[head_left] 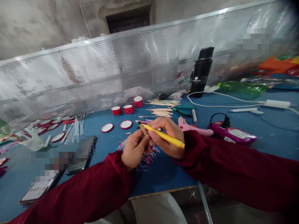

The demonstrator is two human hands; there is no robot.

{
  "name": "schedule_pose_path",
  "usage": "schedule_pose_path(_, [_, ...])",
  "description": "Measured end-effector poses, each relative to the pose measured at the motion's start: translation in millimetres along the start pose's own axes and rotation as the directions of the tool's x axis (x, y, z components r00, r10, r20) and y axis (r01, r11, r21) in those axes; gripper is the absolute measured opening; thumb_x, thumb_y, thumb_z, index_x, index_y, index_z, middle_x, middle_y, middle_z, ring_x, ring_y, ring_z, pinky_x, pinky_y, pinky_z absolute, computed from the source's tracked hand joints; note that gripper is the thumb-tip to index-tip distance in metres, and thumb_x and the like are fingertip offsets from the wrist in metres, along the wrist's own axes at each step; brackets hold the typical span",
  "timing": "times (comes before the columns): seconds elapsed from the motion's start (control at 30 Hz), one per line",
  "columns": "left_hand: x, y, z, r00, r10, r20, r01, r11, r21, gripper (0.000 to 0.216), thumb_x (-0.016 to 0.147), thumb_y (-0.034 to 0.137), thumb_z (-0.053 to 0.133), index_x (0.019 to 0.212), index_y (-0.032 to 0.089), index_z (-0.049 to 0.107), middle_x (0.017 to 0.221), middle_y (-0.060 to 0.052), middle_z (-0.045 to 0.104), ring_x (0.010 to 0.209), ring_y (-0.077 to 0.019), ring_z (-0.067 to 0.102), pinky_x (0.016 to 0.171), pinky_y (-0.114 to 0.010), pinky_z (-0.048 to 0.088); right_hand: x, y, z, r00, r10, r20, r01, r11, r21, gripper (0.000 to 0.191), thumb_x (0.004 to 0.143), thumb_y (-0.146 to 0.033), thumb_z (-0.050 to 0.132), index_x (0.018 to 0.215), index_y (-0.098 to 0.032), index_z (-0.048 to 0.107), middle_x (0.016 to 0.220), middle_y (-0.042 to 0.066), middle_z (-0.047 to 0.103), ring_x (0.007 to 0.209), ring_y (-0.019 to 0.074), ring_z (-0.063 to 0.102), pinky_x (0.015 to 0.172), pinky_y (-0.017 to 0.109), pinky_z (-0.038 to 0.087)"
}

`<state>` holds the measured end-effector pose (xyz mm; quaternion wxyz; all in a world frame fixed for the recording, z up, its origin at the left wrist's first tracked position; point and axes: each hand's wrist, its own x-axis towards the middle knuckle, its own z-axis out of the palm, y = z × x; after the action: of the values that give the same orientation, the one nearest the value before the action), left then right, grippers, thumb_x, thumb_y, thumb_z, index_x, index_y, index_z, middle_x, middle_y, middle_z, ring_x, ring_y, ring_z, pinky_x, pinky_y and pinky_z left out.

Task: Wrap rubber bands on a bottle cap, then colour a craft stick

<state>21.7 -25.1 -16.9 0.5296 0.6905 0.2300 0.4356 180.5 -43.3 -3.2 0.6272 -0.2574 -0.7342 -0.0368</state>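
My left hand [133,150] is closed on a short flat wooden stick [143,128] that points up and away from me. My right hand [168,136] grips a yellow craft knife [166,137] whose tip rests against the stick's upper end. Both hands hover together above a heap of thin coloured rubber bands [147,158] on the blue table [163,174]. Dark red sleeves cover both forearms.
Red-and-white bottle caps [126,124] and a pile of wooden sticks [162,107] lie beyond the hands. A pink glue gun [193,127], a purple device [231,134], pliers, a black flask [201,72], cables and a green bottle are to the right. Phones [39,188] lie left. A perforated metal screen backs the table.
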Motion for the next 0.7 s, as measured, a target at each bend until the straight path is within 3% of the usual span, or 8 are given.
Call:
schedule_pose_path(0.5, [-1.3, 0.9, 0.0, 1.0, -0.026, 0.008, 0.026, 1.0, -0.006, 0.035, 0.098, 0.047, 0.057, 0.082, 0.015, 0.059, 0.058, 0.002, 0.06, 0.047, -0.0079, 0.055, 0.048, -0.018, 0.044, -3.5, 1.6, -5.8, 0.999, 0.012, 0.031, -0.012, 1.0, -0.009, 0.022, 0.092, -0.025, 0.067, 0.113, -0.027, 0.059, 0.1, 0.005, 0.073, 0.098, 0.0226, 0.073, 0.085, 0.038, 0.06])
schedule_pose_path(0.7, [-1.8, 6.7, 5.9, 0.997, -0.072, 0.01, 0.072, 0.997, 0.003, 0.036, 0.097, 0.048, 0.057, 0.082, 0.016, 0.06, 0.06, 0.001, 0.059, 0.049, -0.008, 0.054, 0.049, -0.018, 0.043, -4.2, 3.1, -11.7, 0.997, -0.026, 0.072, 0.021, 0.997, 0.078, 0.025, 0.099, -0.029, 0.057, 0.124, -0.029, 0.058, 0.102, 0.005, 0.074, 0.101, 0.021, 0.073, 0.089, 0.038, 0.059])
